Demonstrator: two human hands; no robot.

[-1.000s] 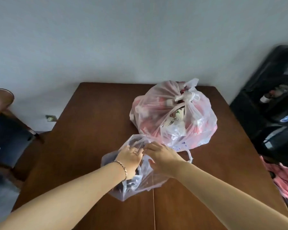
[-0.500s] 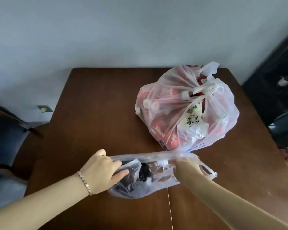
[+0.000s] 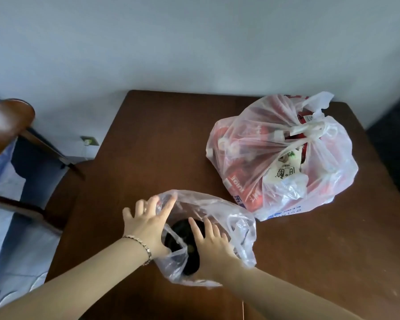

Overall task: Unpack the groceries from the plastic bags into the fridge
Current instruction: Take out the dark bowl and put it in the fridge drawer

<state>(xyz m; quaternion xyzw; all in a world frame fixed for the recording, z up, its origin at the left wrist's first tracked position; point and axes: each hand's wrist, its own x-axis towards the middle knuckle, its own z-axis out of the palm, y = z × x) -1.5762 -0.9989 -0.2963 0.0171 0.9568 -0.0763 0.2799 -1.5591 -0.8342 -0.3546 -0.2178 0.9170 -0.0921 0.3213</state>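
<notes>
A small clear plastic bag (image 3: 219, 209) lies open near the table's front, with a dark round item (image 3: 179, 233) inside. My left hand (image 3: 146, 224) rests on the bag's left rim with fingers spread, the forefinger under the plastic. My right hand (image 3: 209, 242) reaches into the bag's mouth, its straight fingers lying over the dark item. Behind and to the right sits a larger white bag (image 3: 284, 158), knotted at the top, holding red juice cartons and a white packet. No fridge is in view.
Both bags rest on a brown wooden table (image 3: 148, 146) set against a pale wall. A wooden chair (image 3: 9, 125) with a dark seat stands to the left. Something dark (image 3: 395, 148) fills the right edge beyond the table.
The small bag's mouth, earlier stretched between both hands, now gapes open. My right hand has gone inside it, and my left hand has spread its fingers on the rim.
</notes>
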